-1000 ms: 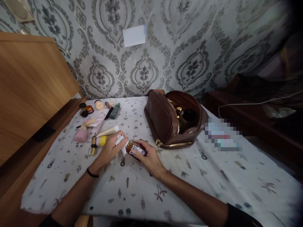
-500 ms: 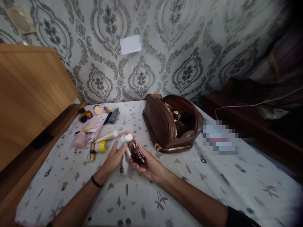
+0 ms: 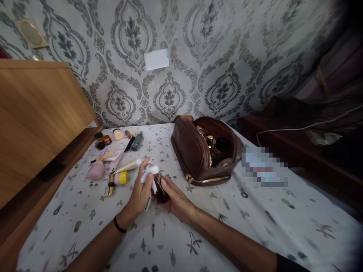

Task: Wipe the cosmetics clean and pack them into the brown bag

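A dark red-brown bottle (image 3: 162, 193) with a white cap (image 3: 153, 169) is held between my hands above the cloth. My right hand (image 3: 179, 201) is closed round its right side and base. Pressed to the left side of the bottle is a crumpled white wipe (image 3: 145, 174), which my left hand (image 3: 139, 192) grips with the thumb in front. Part of the bottle and the wipe is hidden behind my fingers. To the right of my hands stands a brown leather toiletry bag (image 3: 195, 151), unzipped, with a gold-topped item (image 3: 210, 141) inside.
Left of my hands lie a cream tube (image 3: 126, 166), a yellow-capped bottle (image 3: 123, 177), a pink sponge-like item (image 3: 95, 170), a green bottle (image 3: 137, 141) and several small jars. A wooden cabinet (image 3: 42, 117) borders the left. A blurred-out item (image 3: 265, 167) lies right of the bag.
The bottle has turned more upright and shifted slightly left and down. My left hand and the wipe have moved up around its left side, and my right fingers now cover more of it.
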{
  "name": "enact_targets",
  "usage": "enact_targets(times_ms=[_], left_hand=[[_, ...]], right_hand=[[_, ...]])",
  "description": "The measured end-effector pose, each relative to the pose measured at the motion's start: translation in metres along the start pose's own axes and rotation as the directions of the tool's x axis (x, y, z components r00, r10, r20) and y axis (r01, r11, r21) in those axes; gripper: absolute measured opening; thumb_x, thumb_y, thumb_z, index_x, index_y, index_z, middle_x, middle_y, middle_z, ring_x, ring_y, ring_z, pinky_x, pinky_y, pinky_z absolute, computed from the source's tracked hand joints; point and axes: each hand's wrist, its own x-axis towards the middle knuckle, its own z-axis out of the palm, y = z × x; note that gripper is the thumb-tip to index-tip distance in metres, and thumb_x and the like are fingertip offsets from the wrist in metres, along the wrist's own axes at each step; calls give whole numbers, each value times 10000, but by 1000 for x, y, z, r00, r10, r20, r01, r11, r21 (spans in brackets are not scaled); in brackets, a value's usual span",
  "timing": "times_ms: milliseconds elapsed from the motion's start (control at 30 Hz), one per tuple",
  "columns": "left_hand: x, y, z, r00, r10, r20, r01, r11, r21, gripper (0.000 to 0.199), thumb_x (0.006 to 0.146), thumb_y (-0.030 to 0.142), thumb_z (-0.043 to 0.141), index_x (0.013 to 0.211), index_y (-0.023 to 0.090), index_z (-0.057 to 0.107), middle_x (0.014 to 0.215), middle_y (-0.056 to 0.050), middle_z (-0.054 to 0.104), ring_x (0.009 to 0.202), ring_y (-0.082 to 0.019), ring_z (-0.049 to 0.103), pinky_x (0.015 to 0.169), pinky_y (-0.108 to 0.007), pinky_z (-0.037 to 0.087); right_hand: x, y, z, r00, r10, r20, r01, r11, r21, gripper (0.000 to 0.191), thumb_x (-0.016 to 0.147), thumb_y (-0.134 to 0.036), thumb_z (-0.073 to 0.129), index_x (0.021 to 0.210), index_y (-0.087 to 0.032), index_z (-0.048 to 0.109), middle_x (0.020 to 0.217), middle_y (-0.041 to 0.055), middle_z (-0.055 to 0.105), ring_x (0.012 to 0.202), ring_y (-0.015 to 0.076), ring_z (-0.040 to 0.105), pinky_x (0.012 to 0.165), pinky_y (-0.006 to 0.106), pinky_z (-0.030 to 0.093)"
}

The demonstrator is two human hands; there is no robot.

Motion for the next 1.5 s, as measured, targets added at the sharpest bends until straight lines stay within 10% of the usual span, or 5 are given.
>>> enact_targets(times_ms=[267, 500, 800, 1033, 1500], left_hand=[[-8, -9, 12, 892, 405, 203, -452, 820, 351, 629, 1019, 314, 358, 1568, 300, 51, 1632, -107, 202, 1509, -231, 149, 1200, -486, 211], [-13, -5, 15, 672, 570, 474, -741, 518, 428, 691, 996, 182, 386, 1567, 168, -3, 1517, -192, 426, 1511, -244, 157, 1198, -594, 134], [0, -9, 1, 932, 349, 102, -363, 885, 292, 385, 1016, 302, 380, 1391, 236, 325, 1582, -169, 261, 1465, -271, 270, 1150, -532, 298], [-1, -9, 1, 976, 207, 73, -219, 927, 304, 398, 1014, 360, 364, 1376, 248, 486, 1174, -82, 453, 1166, -222, 490, 1055, -434, 396], [-8, 3, -8, 734, 529, 426, -657, 713, 247, 442, 961, 216, 516, 1399, 270, 493, 1030, -78, 583, 939, -205, 586, 800, -335, 519]], right_hand=[[3, 2, 1, 996, -21, -87, 31, 993, 118, 404, 736, -586, 738, 938, -255, 625, 913, -16, 673, 880, 169, 612, 703, 269, 483], [7, -10, -4, 984, 21, -175, 14, 981, 195, 505, 605, -573, 824, 950, -226, 702, 982, 24, 729, 984, 215, 643, 813, 309, 508], [4, -1, -5, 996, 46, -81, -35, 990, 137, 441, 760, -596, 715, 896, -180, 663, 692, -2, 650, 558, 135, 573, 452, 246, 472], [3, -5, -3, 996, -16, -89, 27, 991, 127, 435, 733, -543, 766, 1001, -219, 656, 794, -7, 661, 641, 130, 589, 467, 220, 488], [11, -21, -16, 956, 57, -288, 33, 954, 297, 296, 801, -474, 723, 832, -185, 672, 753, -16, 682, 644, 121, 591, 580, 244, 489]])
